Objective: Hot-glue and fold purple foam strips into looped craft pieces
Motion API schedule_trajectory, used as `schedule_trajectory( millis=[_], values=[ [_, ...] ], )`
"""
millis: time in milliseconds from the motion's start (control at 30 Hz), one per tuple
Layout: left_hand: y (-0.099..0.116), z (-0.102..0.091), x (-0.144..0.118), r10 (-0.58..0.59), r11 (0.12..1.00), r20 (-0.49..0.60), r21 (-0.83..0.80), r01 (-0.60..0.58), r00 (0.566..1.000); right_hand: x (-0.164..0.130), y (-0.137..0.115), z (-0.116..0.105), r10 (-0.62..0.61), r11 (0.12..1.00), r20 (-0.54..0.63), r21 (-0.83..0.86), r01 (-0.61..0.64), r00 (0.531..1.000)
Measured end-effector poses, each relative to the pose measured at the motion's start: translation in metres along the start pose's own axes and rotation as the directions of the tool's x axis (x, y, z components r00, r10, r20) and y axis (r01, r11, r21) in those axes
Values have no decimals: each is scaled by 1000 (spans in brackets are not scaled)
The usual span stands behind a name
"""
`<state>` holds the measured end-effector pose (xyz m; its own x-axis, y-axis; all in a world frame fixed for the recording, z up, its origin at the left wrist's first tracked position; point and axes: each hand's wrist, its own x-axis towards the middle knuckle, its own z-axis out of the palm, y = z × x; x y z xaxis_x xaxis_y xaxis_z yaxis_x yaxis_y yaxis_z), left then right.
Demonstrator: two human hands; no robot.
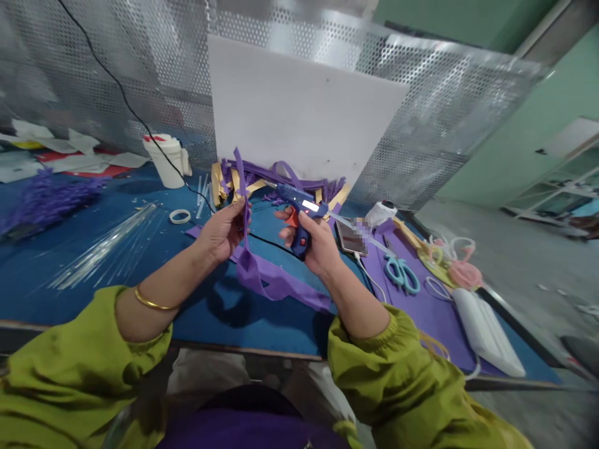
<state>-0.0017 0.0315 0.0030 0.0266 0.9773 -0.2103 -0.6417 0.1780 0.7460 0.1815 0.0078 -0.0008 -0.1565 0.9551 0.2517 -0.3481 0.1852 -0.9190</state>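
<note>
Glue gun (299, 215) gripped in right hand (314, 244), nozzle just beside purple strip (245, 206) pinched by left hand (223, 231). Risk: fingertips near nozzle could be burned; strip could be misglued.

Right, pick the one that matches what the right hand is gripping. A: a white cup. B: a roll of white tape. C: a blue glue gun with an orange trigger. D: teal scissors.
C: the right hand is wrapped around the handle of the blue glue gun, its nozzle aimed toward the purple strip pinched in the left hand; the teal scissors lie untouched on the table.
</note>
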Motion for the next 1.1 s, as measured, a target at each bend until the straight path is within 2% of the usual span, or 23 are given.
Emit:
schedule_trajectory(
  millis=[100, 200, 367, 500, 667, 1100],
  values=[
    [0, -2, 3, 23, 1000, 15, -6, -23, 1000, -6, -2, 3, -102, 985, 7, -137, 102, 995],
    [-1, -4, 5, 44, 999, 23, -19, -44, 999, -11, -4, 3, -206, 929, 10, -314, 199, 979],
    [-2, -5, 8, 111, 994, 30, 8, -111, 993, -17, -4, 0, -203, 841, 119, -487, 236, 972],
    [-4, -8, 10, 135, 991, 72, 4, -136, 988, -19, -2, 1, -216, 761, 156, -592, 266, 964],
    [-4, -8, 9, 133, 991, 101, -7, -133, 986, -20, 0, 1, -209, 729, 128, -641, 242, 969],
    [-3, -6, 5, 121, 993, 95, -21, -120, 988, -19, 4, -1, -191, 720, 102, -661, 210, 976]
  ],
)
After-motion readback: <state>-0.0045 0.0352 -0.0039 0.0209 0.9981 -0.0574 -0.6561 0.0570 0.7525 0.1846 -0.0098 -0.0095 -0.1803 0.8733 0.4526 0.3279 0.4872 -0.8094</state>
